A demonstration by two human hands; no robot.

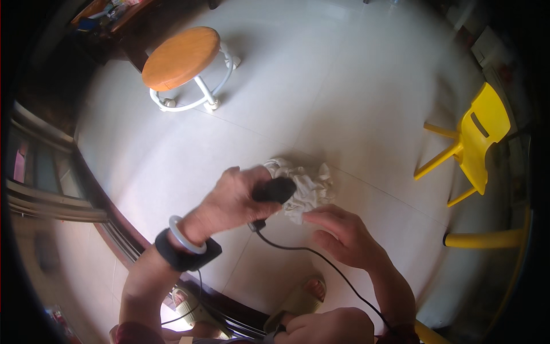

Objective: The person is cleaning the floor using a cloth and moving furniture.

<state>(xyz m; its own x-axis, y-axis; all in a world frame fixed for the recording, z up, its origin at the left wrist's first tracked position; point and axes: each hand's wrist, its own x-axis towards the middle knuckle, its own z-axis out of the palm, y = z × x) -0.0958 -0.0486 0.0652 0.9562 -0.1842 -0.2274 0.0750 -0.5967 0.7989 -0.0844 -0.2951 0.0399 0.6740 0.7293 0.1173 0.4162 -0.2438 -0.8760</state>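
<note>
My left hand (232, 198) is closed around a rounded black object (276, 190), whose exact kind I cannot make out. Below that hand, a small black block (257, 226) has a thin black cord (321, 256) running to the lower right. A crumpled whitish cloth (309, 192) shows just beyond and beside the black object; whether it rests on the floor or is held up, I cannot tell. My right hand (346, 235) is open, its fingers stretched toward the cloth's near edge and its thumb apart.
A round orange stool (182, 57) on white casters stands at the far left. To the right is a yellow chair (484, 123), with a yellow tube (484, 238) nearer. A dark door track (123, 238) crosses the tiled floor (355, 109) at the lower left.
</note>
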